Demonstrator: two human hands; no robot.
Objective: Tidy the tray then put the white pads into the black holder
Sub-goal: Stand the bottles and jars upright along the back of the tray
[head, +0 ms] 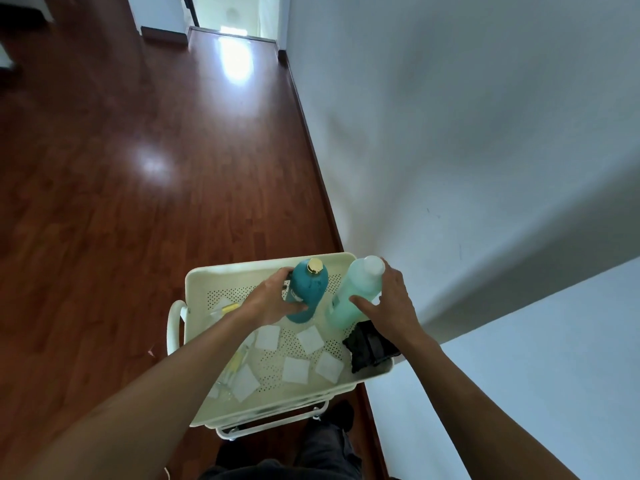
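Note:
A cream perforated tray (197,282) tops a small cart in front of me. My left hand (273,299) grips a dark teal bottle (308,296) with a gold cap, standing upright near the tray's far side. My right hand (391,303) wraps a pale green bottle (353,296) with a white cap, leaning at the far right corner. Several square white pads (295,370) lie scattered flat over the tray's near half. The black holder (369,346) sits at the right rim, just under my right wrist.
Clear wrappers with yellow bits (228,308) lie along the tray's left side. The cart handle (173,323) sticks out on the left. A white wall (485,168) runs close on the right, with dark wooden floor (138,202) to the left and ahead.

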